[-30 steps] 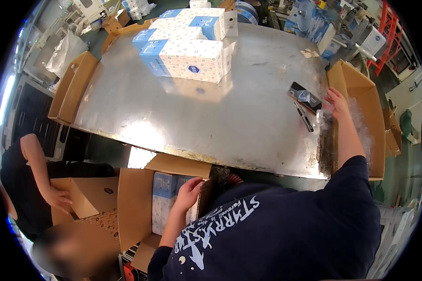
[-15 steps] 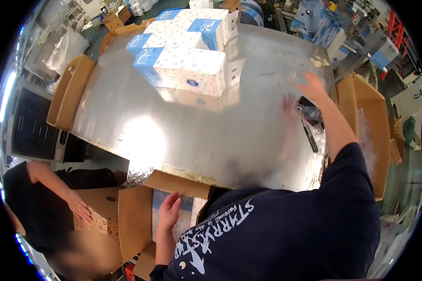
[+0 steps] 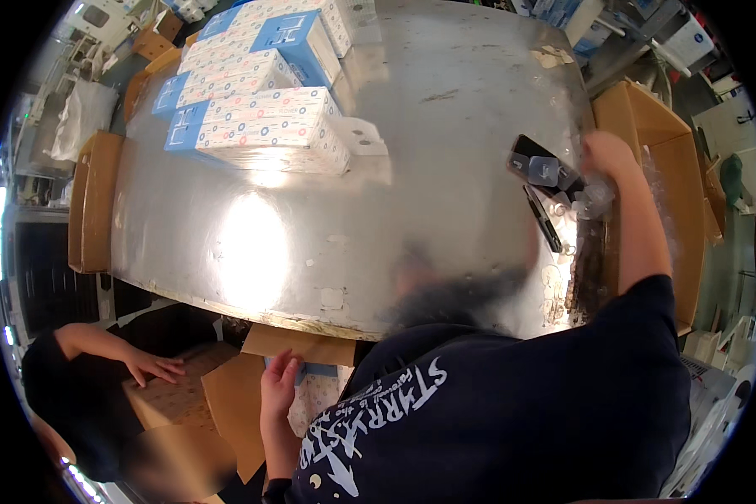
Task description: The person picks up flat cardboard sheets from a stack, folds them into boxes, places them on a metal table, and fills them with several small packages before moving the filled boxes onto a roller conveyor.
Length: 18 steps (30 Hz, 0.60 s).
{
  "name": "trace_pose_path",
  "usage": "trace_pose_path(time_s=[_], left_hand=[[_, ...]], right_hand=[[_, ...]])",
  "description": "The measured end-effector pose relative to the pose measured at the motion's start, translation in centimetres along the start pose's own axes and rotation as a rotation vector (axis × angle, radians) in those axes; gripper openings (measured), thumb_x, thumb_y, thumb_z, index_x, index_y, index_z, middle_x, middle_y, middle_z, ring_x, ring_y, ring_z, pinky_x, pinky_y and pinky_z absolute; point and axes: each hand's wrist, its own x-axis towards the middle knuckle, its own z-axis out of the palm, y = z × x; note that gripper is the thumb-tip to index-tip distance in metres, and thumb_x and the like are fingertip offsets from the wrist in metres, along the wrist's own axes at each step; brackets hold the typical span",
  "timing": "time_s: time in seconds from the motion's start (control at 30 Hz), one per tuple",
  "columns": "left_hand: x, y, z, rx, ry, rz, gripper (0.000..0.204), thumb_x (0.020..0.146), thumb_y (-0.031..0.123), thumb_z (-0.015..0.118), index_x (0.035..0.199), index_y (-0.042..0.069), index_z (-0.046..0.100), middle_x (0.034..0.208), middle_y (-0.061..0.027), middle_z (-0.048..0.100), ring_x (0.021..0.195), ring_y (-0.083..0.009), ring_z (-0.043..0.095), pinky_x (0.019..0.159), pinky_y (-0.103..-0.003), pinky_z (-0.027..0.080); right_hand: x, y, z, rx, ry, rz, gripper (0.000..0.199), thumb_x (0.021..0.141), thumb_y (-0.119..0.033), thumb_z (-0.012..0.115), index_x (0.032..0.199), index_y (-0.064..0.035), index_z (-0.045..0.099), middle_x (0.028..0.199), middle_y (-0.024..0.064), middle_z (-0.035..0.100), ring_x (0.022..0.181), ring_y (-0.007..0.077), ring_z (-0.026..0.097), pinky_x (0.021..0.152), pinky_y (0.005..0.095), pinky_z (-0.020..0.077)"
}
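My right hand (image 3: 609, 155) hovers at the right edge of a metal table (image 3: 353, 235), blurred, just past a black flat device (image 3: 527, 155) with a small clear plastic piece (image 3: 544, 170) on it. Crumpled clear plastic (image 3: 596, 200) lies under my wrist, and I cannot see whether the fingers hold any of it. A thin black tool (image 3: 544, 220) lies nearby. My left hand (image 3: 277, 380) is below the table edge, fingers spread, resting on a white-and-blue box (image 3: 315, 393) inside an open cardboard carton (image 3: 231, 403).
Several white-and-blue boxes (image 3: 260, 126) are stacked at the table's far left. An open carton (image 3: 668, 160) stands to the right of the table, another (image 3: 92, 202) at its left end. A second person's hand (image 3: 155, 365) rests on a cardboard box at lower left.
My right hand swung from the right-hand carton out over the table, then back toward the black device at the edge. The view has dropped closer to the table. My left hand stayed at the lower carton.
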Motion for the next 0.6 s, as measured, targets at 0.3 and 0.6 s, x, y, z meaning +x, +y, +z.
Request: trace_pose_path(time_s=[0.3, 0.6], left_hand=[[0.3, 10.6, 5.1, 0.04, -0.067, 0.651, 0.043, 0.081, 0.01, 0.066, 0.12, -0.001, 0.05, 0.102, -0.0129, 0.063, 0.095, -0.0174, 0.06, 0.081, -0.028, 0.048], [-3.4, 0.6, -2.0, -0.359, 0.383, 0.399, 0.019, 0.082, 0.004, 0.064, 0.1, 0.001, 0.057, 0.078, -0.0038, 0.062, 0.069, -0.0106, 0.059, 0.063, -0.023, 0.05]], right_hand=[[-5.4, -16.4, -4.2, 0.848, 0.16, -0.813, 0.017, 0.082, -0.019, 0.055, 0.081, -0.0017, 0.055, 0.076, 0.0088, 0.054, 0.071, 0.0188, 0.054, 0.059, 0.0333, 0.0441], [-6.1, -45.3, -12.3, 0.519, 0.373, -1.36, 0.05, 0.077, -0.032, 0.068, 0.12, -0.0109, 0.053, 0.112, 0.0117, 0.056, 0.099, 0.0265, 0.055, 0.087, 0.0379, 0.044]])
